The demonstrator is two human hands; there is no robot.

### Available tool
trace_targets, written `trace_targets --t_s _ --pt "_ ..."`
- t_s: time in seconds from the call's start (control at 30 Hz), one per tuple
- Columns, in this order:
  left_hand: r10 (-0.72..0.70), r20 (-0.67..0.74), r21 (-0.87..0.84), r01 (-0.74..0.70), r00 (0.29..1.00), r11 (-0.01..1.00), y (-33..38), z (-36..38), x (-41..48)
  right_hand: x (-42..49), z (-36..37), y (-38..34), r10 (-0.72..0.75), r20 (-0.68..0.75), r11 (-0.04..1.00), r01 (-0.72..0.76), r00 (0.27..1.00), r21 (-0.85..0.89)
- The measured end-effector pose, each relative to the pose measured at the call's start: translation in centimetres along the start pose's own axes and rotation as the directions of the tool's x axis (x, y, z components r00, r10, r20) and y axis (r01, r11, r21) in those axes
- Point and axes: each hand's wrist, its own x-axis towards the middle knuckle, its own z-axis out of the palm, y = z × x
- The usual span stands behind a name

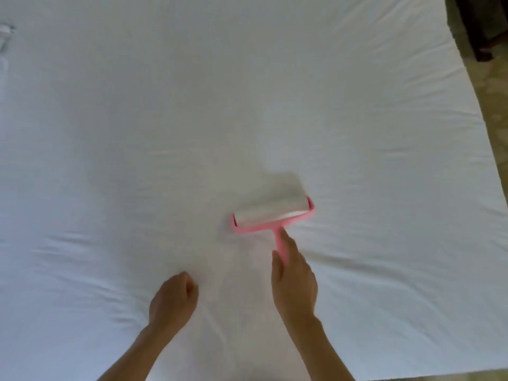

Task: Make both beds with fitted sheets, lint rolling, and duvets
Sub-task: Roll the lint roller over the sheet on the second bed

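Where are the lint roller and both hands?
lint roller (270,213): head view, on its white roll.
right hand (294,284): head view, back of the hand.
left hand (173,298): head view, back of the hand.

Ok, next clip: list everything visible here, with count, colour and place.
white fitted fabric sheet: one, white, covers the bed, fills most of the view
pink plastic lint roller with white roll: one, pink and white, on the sheet, right of centre
bunched white fabric: one, white, upper left edge
beige patterned floor: one, beige, right edge
dark furniture piece: one, dark brown, top right corner
left hand: one, fingers curled, rests on the sheet, lower centre
right hand: one, grips the roller's handle
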Motion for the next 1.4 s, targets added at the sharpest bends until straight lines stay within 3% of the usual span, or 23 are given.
trace_targets --t_s 0.07,0.13,0.17,0.2,0.23,0.27,0.33,0.4,0.53,0.63,0.8,0.87,0.93,1.07,1.2,1.4 --pt "-0.04 0.01 -0.011 0.04 0.999 0.999 -1.0 0.0 -0.4 -6.4 -0.4 4.1 0.041 0.056 0.999 -0.042 0.998 0.016" --pt "-0.067 0.02 -0.01 0.067 0.998 0.998 -1.5 0.2 -1.0 -9.4 -0.1 6.2 0.173 0.106 0.974 -0.186 0.979 0.128" --pt "-0.072 0.022 -0.016 0.072 0.997 0.997 -1.6 0.3 -1.2 -9.5 0.8 7.2 0.192 0.085 0.98 -0.196 0.978 0.038" --pt "-0.073 0.022 -0.024 0.073 0.997 0.997 -1.7 0.4 -1.4 -10.0 2.2 8.0 0.187 -0.039 0.982 -0.188 0.982 -0.028" --pt "-0.071 0.019 -0.034 0.071 0.997 0.997 -1.7 0.6 -1.6 -10.2 2.2 8.1 0.134 -0.2 0.974 -0.166 0.97 -0.151" --pt "-0.071 0.015 -0.05 0.072 0.997 0.996 -1.6 0.7 -1.8 -10.3 1.4 7.8 0.033 -0.218 0.972 -0.082 0.976 -0.221" --pt "-0.073 0.005 -0.068 0.073 0.997 0.995 -1.7 0.7 -2.1 -9.9 -1.6 4.5 -0.041 -0.032 0.999 0.041 0.999 -0.006" --pt "-0.039 -0.002 -0.034 0.039 0.999 0.999 -2.1 0.5 -2.3 -8.1 -2.1 0.9 -0.148 -0.05 0.983 0.153 0.988 0.103" --pt "0.048 -0.045 0.052 -0.046 0.998 0.998 -3.4 -0.3 -2.4 -0.1 1.9 -5.9 -0.288 0.107 0.952 0.297 0.952 -0.078" --pt "0.046 -0.07 0.064 -0.041 0.996 0.997 -4.7 -0.9 -2.0 0.6 3.4 -4.9 -0.222 0.164 0.967 0.239 0.961 -0.093" --pt "0.041 -0.067 0.054 -0.038 0.997 0.998 -5.7 -1.6 -2.0 -11.3 0.6 4.1 -0.06 0.184 0.995 0.073 0.981 -0.063" --pt "0.055 -0.057 0.036 -0.053 0.997 0.998 -5.2 -1.3 -2.1 -14.3 -1.2 5.7 0.049 0.11 0.999 -0.047 0.993 -0.024" --pt "0.086 -0.052 0.013 -0.086 0.995 0.996 -4.2 -0.6 -2.3 -15.2 -3.7 5.7 0.063 -0.034 0.994 -0.065 0.997 -0.092" --pt "0.123 -0.051 -0.041 -0.125 0.991 0.991 -1.1 0.8 -2.8 -9.9 -7.1 3.4 -0.141 0.065 0.976 0.15 0.988 -0.159" --pt "0.173 -0.058 -0.062 -0.177 0.983 0.982 1.2 2.7 -2.9 0.2 -5.7 -0.1 -0.214 -0.039 0.963 0.204 0.976 -0.178" --pt "0.189 -0.108 -0.038 -0.194 0.976 0.98 3.8 4.1 -2.6 6.8 -5.7 -1.9 -0.319 0.102 0.933 0.331 0.942 -0.142"
